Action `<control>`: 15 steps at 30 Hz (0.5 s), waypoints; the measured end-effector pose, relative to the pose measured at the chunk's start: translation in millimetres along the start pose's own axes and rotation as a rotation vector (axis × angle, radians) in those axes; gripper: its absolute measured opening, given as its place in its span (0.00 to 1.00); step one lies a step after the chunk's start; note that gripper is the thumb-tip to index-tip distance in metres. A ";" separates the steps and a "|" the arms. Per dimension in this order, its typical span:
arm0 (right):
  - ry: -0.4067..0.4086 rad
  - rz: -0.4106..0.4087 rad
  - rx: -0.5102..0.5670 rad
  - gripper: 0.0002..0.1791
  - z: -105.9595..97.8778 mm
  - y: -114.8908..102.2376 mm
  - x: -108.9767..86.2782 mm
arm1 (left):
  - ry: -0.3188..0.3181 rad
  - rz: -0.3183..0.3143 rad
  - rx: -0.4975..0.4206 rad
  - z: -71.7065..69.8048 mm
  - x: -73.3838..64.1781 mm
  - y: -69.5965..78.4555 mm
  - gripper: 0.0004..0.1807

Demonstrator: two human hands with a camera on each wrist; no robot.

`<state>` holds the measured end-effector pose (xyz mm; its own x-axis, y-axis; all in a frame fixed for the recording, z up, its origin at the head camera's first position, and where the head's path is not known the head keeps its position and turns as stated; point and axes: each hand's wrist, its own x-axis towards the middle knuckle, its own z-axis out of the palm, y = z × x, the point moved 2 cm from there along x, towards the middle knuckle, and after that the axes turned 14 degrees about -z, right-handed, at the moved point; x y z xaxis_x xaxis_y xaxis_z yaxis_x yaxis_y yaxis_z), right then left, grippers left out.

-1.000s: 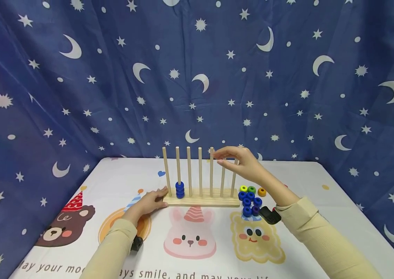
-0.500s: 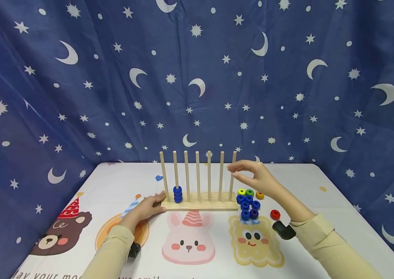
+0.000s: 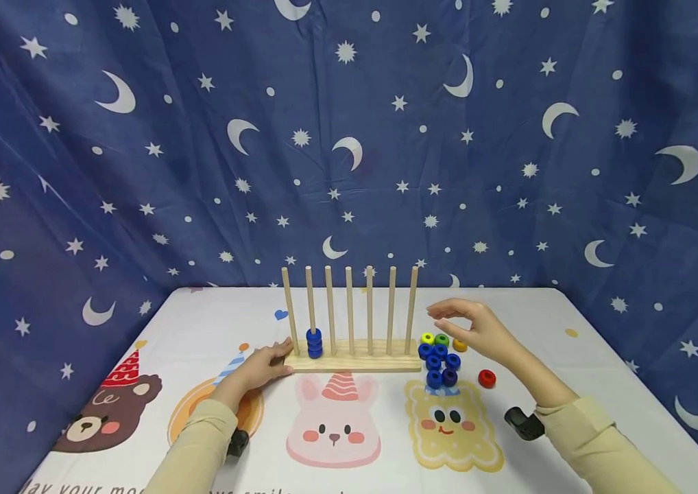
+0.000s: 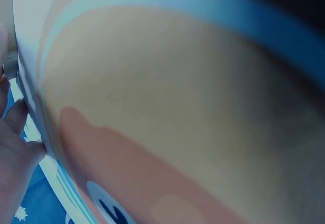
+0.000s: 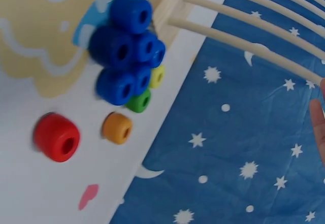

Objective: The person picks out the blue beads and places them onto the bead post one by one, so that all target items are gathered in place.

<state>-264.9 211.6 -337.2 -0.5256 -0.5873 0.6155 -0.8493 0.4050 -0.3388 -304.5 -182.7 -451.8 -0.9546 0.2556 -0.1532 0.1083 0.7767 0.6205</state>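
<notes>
A wooden peg rack (image 3: 355, 363) with several upright pegs stands on the table. Three blue beads (image 3: 315, 343) are stacked low on its second peg from the left. My left hand (image 3: 262, 365) holds the left end of the base, with its thumb along the front and fingers behind. To the right of the rack my right hand (image 3: 475, 326) hovers with fingers lightly bent and a gap to the thumb, nothing between them. Below it lie several loose blue beads (image 3: 433, 362), with a yellow bead (image 3: 427, 339), a green bead (image 5: 138, 101) and an orange bead (image 5: 117, 128).
A red bead (image 3: 487, 379) lies apart, to the right of the loose cluster. The white tablecloth (image 3: 232, 309) carries printed cartoon animals and lettering. A dark blue curtain (image 3: 349, 137) with moons and stars rises behind the table.
My right hand has moved right and down from the pegs' tops to over the loose beads. The head view shifted slightly; my left hand has stayed on the rack's end.
</notes>
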 end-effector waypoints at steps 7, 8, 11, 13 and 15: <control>-0.036 0.040 0.030 0.11 4.2 11.4 -16.6 | 0.001 0.007 0.000 -1.1 -0.4 -0.7 0.33; -0.045 0.054 0.031 0.11 4.7 13.4 -19.0 | 0.001 0.006 -0.001 -0.9 -0.3 -1.0 0.33; -0.060 0.077 0.009 0.12 5.2 17.7 -25.5 | 0.000 0.011 0.001 -0.3 0.1 -1.4 0.33; -0.062 0.093 0.002 0.13 4.8 20.2 -29.5 | -0.003 0.012 0.003 -0.1 0.7 -1.4 0.33; -0.062 0.098 -0.002 0.13 4.1 22.4 -32.9 | -0.001 0.015 0.003 -0.4 2.0 -1.3 0.32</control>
<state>-266.8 237.2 -367.9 -0.6085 -0.5870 0.5341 -0.7934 0.4644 -0.3935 -306.6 -183.4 -452.6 -0.9524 0.2684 -0.1448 0.1237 0.7741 0.6208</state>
